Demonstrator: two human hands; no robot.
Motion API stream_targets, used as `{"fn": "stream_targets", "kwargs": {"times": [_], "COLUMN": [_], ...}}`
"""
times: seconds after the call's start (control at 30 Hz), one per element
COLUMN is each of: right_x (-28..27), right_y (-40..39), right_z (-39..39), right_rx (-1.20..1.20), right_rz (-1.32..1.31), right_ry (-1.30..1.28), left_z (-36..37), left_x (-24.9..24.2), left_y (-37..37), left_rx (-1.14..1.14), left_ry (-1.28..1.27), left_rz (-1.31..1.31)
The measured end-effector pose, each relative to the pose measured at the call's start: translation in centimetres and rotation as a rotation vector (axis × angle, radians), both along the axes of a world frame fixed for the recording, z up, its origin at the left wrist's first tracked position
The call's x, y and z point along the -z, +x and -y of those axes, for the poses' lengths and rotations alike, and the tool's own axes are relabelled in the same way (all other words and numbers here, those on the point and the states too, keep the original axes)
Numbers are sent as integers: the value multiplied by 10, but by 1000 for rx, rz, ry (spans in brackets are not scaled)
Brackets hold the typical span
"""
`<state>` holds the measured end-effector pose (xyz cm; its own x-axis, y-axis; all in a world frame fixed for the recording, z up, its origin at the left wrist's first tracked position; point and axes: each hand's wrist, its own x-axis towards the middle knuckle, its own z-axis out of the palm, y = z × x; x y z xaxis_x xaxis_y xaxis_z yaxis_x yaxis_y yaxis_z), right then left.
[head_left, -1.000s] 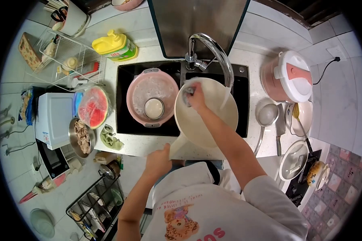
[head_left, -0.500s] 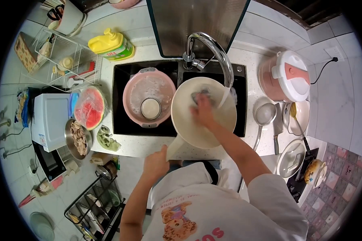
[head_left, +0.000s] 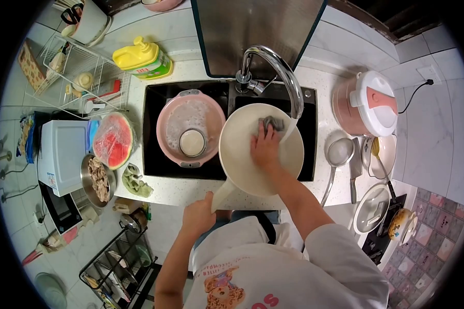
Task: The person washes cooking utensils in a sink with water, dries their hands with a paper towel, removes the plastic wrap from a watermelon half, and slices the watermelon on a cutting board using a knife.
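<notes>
My left hand (head_left: 198, 215) is closed round the handle of a cream-coloured pan (head_left: 239, 165), which lies over the right side of the black sink. Inside the pan, my right hand (head_left: 266, 149) presses a dark grey cloth (head_left: 271, 123) against the upper part of the inner surface. The curved chrome faucet (head_left: 294, 85) reaches over the pan, and water runs from its spout into it. Left of the pan, a pink basin (head_left: 165, 123) of foamy water stands in the sink with a round metal-rimmed cup (head_left: 193, 142) in it.
A yellow detergent bottle (head_left: 143, 60), wrapped watermelon (head_left: 113, 141), bowl of meat (head_left: 85, 180) and green cloth (head_left: 135, 181) sit left. At right are a pink-and-white cooker (head_left: 363, 103), strainer (head_left: 340, 152), cleaver (head_left: 355, 165) and glass lid (head_left: 371, 208).
My right hand and the grey cloth have moved slightly right inside the pan. My left hand keeps hold of the handle.
</notes>
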<state>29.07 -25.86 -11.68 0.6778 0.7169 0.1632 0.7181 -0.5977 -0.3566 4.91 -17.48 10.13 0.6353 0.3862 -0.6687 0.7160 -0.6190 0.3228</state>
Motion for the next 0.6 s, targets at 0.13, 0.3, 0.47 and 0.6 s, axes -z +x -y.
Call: {"fn": "stream_targets", "kwargs": {"times": [0.13, 0.3, 0.47, 0.6], "right_x": [-9, -42, 3, -54], "right_y": [22, 93, 56, -2], "right_z": [-18, -34, -64, -52], "right_rx": [-476, -663, -195, -520], "right_rz": [75, 359, -188, -245], "right_ry": [161, 104, 310, 296], "left_z": [0, 2, 2, 3], "left_x": [-3, 4, 0, 3], "left_y": [3, -4, 2, -2], "left_rx": [8, 1, 27, 32], "left_ry": [-2, 13, 20, 20], "left_rz": [-13, 17, -21, 5]}}
